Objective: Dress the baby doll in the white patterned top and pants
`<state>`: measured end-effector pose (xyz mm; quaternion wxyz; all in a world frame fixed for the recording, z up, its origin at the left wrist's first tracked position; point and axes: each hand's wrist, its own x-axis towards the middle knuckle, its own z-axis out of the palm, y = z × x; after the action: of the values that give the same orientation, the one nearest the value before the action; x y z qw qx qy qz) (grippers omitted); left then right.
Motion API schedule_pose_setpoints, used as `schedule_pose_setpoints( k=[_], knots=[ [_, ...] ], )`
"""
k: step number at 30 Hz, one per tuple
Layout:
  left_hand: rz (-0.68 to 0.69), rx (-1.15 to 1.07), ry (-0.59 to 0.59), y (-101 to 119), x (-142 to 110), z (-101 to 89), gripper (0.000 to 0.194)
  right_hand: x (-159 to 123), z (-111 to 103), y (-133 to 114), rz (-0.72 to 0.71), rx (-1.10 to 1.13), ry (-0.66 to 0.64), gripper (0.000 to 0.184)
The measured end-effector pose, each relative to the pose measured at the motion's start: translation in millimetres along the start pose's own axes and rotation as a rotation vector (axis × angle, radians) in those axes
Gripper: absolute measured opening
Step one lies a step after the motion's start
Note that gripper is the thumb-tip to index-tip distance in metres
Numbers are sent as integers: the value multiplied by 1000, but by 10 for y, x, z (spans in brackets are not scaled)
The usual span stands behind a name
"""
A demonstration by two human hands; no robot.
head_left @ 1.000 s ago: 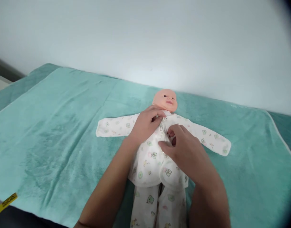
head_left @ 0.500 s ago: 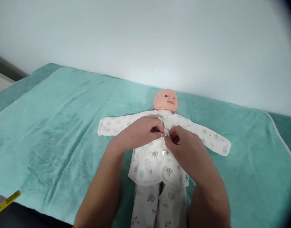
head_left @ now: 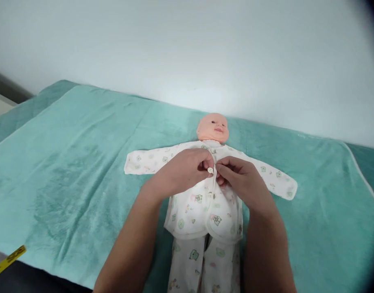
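Observation:
A baby doll (head_left: 213, 127) lies on its back, dressed in a white patterned jacket (head_left: 187, 217) and matching trousers (head_left: 189, 264). Both sleeves stretch out sideways. At the chest, my left hand (head_left: 189, 169) is closed, pinching a small pale button (head_left: 210, 170) at the jacket's front opening. Just to its right, my right hand (head_left: 237, 173) is closed too, with thumb and forefinger gripping the edge of the front opening. Another button (head_left: 213, 151) shows near the collar, and one more (head_left: 210, 195) sits below my hands. My fingers partly cover the middle of the chest.
Under the doll spreads a green blanket (head_left: 92, 162) with soft creases. A pale wall (head_left: 187, 53) rises right behind the doll's head. A yellow strip with dark markings (head_left: 8, 261) lies at the lower left, beside dark fabric (head_left: 37, 278).
My right hand has turned and flattened a little, its fingers shifting slightly up at the opening. The button between my hands now shows at my left fingertips. The doll lies as before.

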<state>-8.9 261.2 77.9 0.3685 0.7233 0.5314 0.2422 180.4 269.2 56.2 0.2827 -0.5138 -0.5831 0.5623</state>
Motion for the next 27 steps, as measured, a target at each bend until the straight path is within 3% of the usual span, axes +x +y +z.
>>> schedule_pose_setpoints(
  k=[14,23,27],
  knots=[
    [-55,-220,-15,-29,10,0,8,60,-49,83,-17,145,-43,19],
    [-26,-193,0,-13,29,25,1,77,-88,138,-67,189,-102,17],
    [-14,-126,7,-15,32,16,9,50,-111,144,-60,141,-135,22]
  ],
)
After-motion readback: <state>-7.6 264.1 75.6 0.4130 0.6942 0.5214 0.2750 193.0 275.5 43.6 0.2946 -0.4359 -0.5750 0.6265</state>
